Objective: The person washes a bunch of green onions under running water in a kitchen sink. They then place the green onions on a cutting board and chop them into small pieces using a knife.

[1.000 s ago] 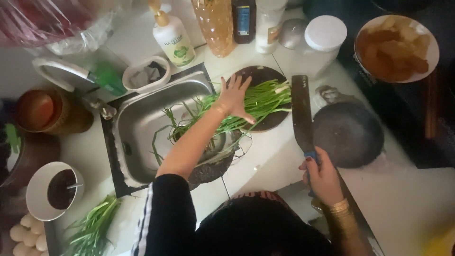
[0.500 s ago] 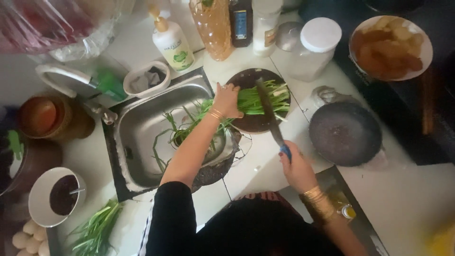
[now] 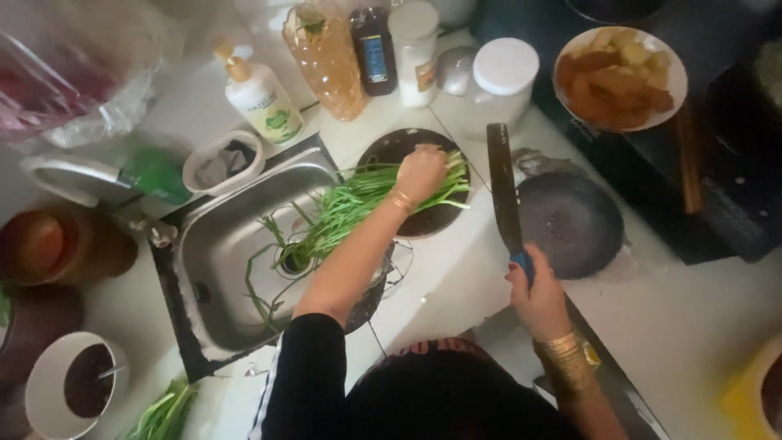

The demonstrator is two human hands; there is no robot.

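Observation:
My left hand [image 3: 421, 173] presses down on a bunch of long green onions [image 3: 350, 208] lying across a dark round cutting board [image 3: 391, 147], their ends trailing into the steel sink [image 3: 224, 269]. My right hand [image 3: 538, 297] grips the blue handle of a large dark knife [image 3: 503, 183], blade pointing away, raised to the right of the board. Gold bangles sit on both wrists.
Behind the board stand a soap pump bottle [image 3: 261, 98], an oil bottle [image 3: 326, 57], jars and a white-lidded container [image 3: 501, 81]. A dark pan [image 3: 570, 220] lies right of the knife; a bowl of fried food [image 3: 623, 77] at back right. More greens [image 3: 167, 411] and a white bowl [image 3: 77, 391] lie at front left.
The knife was over the greens on the board half a second ago; now my right hand has drawn it back to the right. My left hand has closed over the greens.

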